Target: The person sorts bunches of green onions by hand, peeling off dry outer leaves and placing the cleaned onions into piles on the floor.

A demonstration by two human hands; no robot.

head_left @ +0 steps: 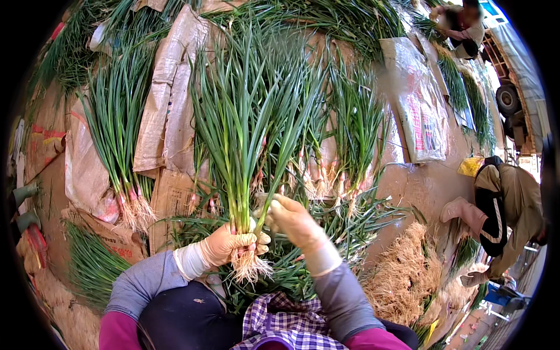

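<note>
A bunch of green garlic [239, 140] stands upright in front of me, its long leaves pointing away and its pale roots toward my lap. Around its base, just above the roots, my gloved left hand [230, 244] is wrapped. My gloved right hand [291, 220] is bent at the bunch's right side, its fingers closed by a stalk that leans off to the right. Whether that stalk sits between the right fingers is partly hidden. Loose trimmed leaves [326, 245] lie beneath both hands.
More garlic bunches lie at the left [119, 128] and beyond my hands [356, 122], on flattened sacks [169, 99]. A heap of dry roots [405, 274] is at the right. Two people work there, one bent over nearby [504, 204], one farther back [464, 26]. A wheeled vehicle [508, 99] stands behind.
</note>
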